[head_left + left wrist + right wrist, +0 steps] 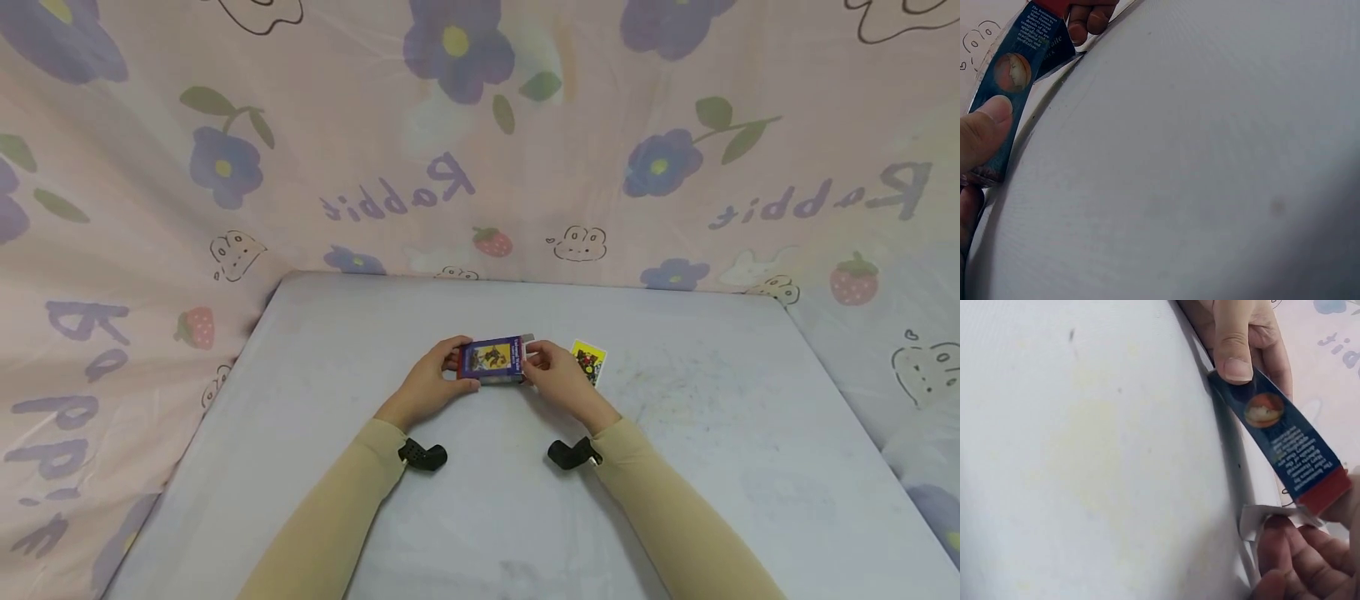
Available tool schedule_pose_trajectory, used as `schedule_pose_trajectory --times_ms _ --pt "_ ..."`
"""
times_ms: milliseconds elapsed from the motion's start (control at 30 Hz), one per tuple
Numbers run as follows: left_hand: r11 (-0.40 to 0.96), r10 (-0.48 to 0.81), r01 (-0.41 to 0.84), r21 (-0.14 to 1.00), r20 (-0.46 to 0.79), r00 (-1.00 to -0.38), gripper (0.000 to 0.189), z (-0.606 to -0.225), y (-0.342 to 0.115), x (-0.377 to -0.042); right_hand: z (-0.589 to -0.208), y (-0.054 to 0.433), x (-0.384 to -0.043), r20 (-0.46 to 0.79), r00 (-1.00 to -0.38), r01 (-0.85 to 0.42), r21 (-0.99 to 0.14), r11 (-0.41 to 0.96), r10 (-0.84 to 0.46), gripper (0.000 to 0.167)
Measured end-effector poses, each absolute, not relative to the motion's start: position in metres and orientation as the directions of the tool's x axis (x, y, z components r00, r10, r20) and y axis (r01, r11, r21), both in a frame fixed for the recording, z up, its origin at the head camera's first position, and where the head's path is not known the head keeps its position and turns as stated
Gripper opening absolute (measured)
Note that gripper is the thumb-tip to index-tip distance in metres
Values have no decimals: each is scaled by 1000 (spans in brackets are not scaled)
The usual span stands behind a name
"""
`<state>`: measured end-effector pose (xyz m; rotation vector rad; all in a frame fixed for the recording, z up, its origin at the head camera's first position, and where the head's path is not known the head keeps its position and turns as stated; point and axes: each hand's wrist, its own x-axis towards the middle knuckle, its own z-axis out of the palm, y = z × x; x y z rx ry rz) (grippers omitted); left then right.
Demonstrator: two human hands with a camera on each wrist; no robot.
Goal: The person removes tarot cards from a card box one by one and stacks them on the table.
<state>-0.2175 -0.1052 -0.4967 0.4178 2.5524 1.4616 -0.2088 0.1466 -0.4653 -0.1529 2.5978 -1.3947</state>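
A small dark-blue and red card box (491, 359) with a yellow picture on its front is held between both hands, above the white table. My left hand (435, 375) grips its left end, the thumb along the narrow blue side (1013, 75) that bears small print and a round picture. At the right end, my right hand (558, 375) holds the box by its red-edged end, fingers curled beside a pale end flap (1260, 519) that stands out from the box. Just beyond the right hand, a yellow card (589, 360) with a white border lies on the table, partly hidden by that hand.
The white tabletop (480, 500) stretches around both forearms. A pink cloth (525, 150) with flowers, rabbits and lettering hangs along the back and both sides. Each sleeve cuff carries a black wrist camera (423, 456).
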Motion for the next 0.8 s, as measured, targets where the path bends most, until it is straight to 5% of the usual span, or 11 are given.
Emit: schedule_pose_trajectory --times_ms 800 --pt "479 303 142 866 -12 -953 77 -496 -104 -215 -465 163 -207 -94 -989 29 -870 491 -110 40"
